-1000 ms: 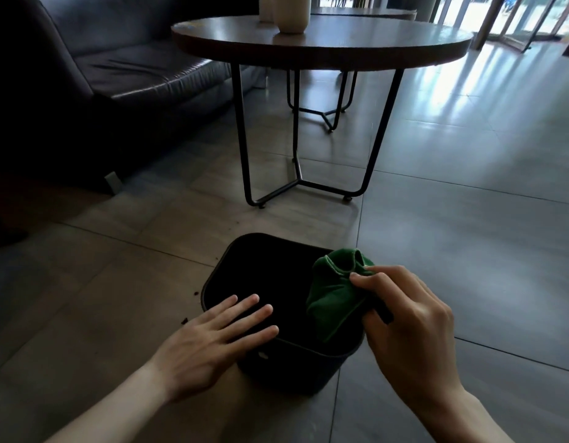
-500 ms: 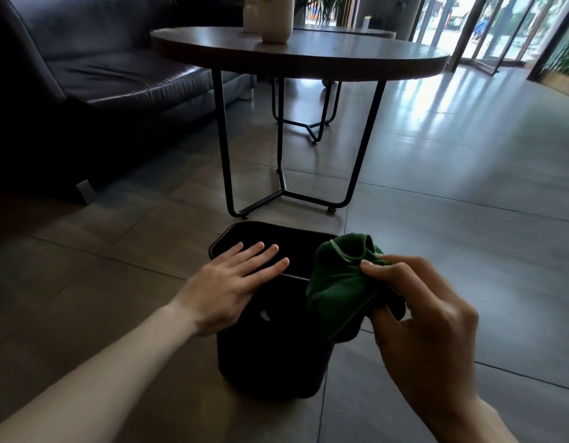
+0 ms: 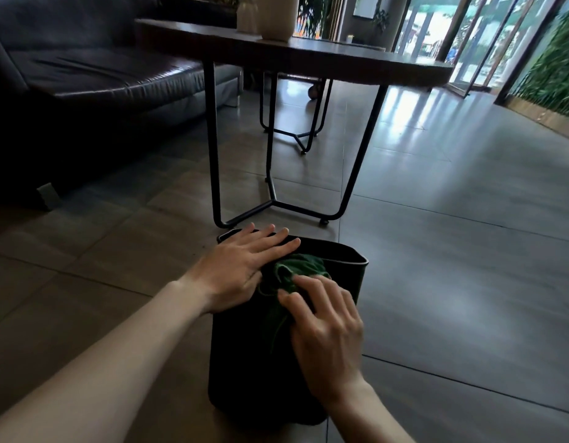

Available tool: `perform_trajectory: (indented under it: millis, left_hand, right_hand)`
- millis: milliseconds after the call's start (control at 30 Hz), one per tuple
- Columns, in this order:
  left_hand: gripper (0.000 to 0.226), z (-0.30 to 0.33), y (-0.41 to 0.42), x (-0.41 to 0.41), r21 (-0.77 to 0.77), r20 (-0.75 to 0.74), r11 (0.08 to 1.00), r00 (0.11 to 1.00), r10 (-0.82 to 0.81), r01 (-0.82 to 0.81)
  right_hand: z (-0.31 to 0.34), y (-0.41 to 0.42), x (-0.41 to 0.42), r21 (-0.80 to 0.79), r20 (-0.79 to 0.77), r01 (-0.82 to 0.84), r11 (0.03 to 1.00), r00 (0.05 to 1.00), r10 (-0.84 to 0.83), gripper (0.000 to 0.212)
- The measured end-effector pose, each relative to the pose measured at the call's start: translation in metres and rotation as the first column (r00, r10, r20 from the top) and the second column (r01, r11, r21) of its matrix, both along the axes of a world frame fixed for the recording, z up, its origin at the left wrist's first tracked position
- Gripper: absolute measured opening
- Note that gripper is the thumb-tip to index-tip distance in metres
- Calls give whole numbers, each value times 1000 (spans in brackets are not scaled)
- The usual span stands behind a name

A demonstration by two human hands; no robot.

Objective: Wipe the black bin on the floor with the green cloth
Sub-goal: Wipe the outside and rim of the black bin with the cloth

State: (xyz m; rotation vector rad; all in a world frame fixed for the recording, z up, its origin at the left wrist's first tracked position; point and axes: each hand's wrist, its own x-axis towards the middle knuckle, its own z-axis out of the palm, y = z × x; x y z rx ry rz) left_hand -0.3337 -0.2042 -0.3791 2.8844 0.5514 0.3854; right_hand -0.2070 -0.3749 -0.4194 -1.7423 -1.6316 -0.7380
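Note:
The black bin point(image 3: 244, 362) stands on the tiled floor right in front of me, seen from its near side. My left hand point(image 3: 241, 270) lies flat across the bin's left rim with the fingers spread, holding nothing. My right hand point(image 3: 324, 330) presses the bunched green cloth point(image 3: 296, 270) against the bin's near rim and upper wall. Part of the cloth hangs down the bin's side under my fingers.
A round wooden table point(image 3: 308, 59) on thin black metal legs stands just beyond the bin, with a pale vase point(image 3: 276, 17) on it. A dark leather sofa point(image 3: 84, 78) fills the left. Glass doors point(image 3: 468, 43) and a green hedge are at the far right.
My view has dropped lower and closer to the bin. My left hand slid further over the rim, and my right hand brought the cloth down from above the opening onto the bin's near edge.

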Motion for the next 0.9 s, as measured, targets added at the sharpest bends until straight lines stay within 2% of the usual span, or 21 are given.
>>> perform_trajectory:
  millis: [67, 167, 233, 367, 500, 600, 667, 900]
  left_hand:
    - [84, -1, 7, -1, -50, 42, 999, 999, -7, 9]
    - [83, -4, 12, -8, -76, 71, 997, 997, -12, 17]
    - [82, -7, 14, -13, -75, 101, 997, 995, -10, 18]
    - [80, -9, 13, -14, -89, 132, 996, 991, 25, -13]
    - [81, -8, 10, -16, -98, 135, 995, 990, 39, -26]
    - [80, -6, 8, -17, -120, 121, 992, 992, 39, -24]
    - [78, -5, 5, -17, -127, 135, 992, 990, 34, -17]
    - [79, -5, 3, -17, -132, 138, 991, 990, 37, -19]
  right_hand:
    - [-19, 13, -8, -92, 66, -14, 996, 998, 20, 24]
    - [-45, 15, -15, -307, 105, -25, 951, 993, 60, 63]
    - [-52, 15, -11, -353, 103, -30, 935, 992, 71, 71]
    - [-42, 27, 0, -297, 148, -2, 955, 988, 48, 65]
    - [-35, 38, 7, -291, 211, 11, 957, 976, 53, 71]
    - [-36, 38, 10, -327, 178, -24, 945, 980, 87, 75]
    - [-42, 34, 10, -336, 161, -56, 940, 980, 115, 69]
    - [-68, -8, 25, -450, 285, -251, 857, 869, 404, 45]
